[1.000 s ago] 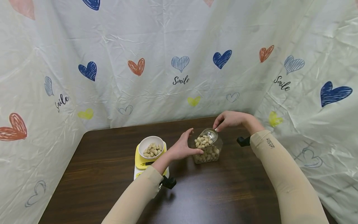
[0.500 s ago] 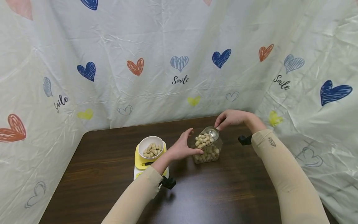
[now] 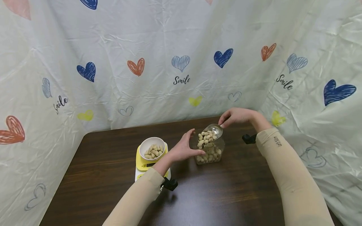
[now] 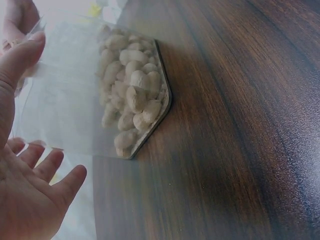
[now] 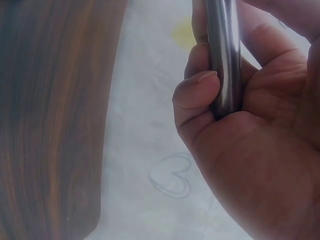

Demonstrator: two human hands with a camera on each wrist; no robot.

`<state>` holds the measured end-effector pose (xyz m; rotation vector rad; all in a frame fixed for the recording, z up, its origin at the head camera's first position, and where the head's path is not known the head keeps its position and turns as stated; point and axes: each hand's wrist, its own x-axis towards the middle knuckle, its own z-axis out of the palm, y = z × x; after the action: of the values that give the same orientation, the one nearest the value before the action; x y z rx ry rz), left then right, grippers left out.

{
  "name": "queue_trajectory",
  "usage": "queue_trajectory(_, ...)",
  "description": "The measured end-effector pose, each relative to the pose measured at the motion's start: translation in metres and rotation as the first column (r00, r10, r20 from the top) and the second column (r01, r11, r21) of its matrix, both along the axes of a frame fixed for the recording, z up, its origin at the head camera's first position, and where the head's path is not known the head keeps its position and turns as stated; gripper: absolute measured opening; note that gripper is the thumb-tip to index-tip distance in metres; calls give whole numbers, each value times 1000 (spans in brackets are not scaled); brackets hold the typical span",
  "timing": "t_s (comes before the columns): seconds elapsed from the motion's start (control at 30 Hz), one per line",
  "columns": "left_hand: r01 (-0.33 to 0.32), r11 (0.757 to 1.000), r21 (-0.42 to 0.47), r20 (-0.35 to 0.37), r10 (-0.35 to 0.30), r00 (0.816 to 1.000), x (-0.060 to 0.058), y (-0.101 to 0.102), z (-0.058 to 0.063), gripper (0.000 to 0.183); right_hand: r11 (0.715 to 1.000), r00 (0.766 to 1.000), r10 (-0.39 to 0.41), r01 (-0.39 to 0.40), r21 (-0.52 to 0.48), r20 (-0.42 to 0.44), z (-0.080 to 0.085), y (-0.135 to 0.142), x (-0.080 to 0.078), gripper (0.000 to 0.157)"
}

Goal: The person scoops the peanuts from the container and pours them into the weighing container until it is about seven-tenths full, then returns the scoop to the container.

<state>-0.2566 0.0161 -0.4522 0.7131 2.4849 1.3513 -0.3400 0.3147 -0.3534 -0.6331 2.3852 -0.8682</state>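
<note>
My left hand (image 3: pixel 184 151) holds a clear plastic container (image 4: pixel 65 105), thumb on the near side and fingers spread along the far side of its rim. Unshelled peanuts (image 4: pixel 132 95) fill its lower part, and it stands upright on the table. Above its mouth is a metal scoop (image 3: pixel 217 129) heaped with peanuts, tilted with its front lip low toward the left. My right hand (image 3: pixel 236 115) grips the scoop's handle (image 5: pixel 226 55), fingers curled round it in the right wrist view. The scoop's bowl lies outside that view.
Left of the container, a white bowl (image 3: pixel 145 142) with peanuts sits on a yellow and white kitchen scale (image 3: pixel 140 164). My left forearm partly covers the scale. A dark wooden table (image 3: pixel 107 175) carries everything, with a heart-printed white curtain (image 3: pixel 158 97) behind and at both sides.
My right hand has lifted the loaded scoop slightly up and to the right, so more of its peanuts show above the container. The left hand and container have stayed put.
</note>
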Motion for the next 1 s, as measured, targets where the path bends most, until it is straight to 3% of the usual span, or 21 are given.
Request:
queue_trajectory(0.23,0,1000,0,-7,0,1000,0,-1,1,111,1000,1000,-18,18,-10,9,5,3,0,27)
queue_trajectory(0.77,14,999,33,1,-14,1000,3,-3,1,116,998,996,-49,47,-34,-79,-1,7,10,28)
queue_trajectory(1.0,-3,1000,-25,-26,3,1000,8,-12,5,117,997,988,-71,67,-35,-137,-7,10,16,30)
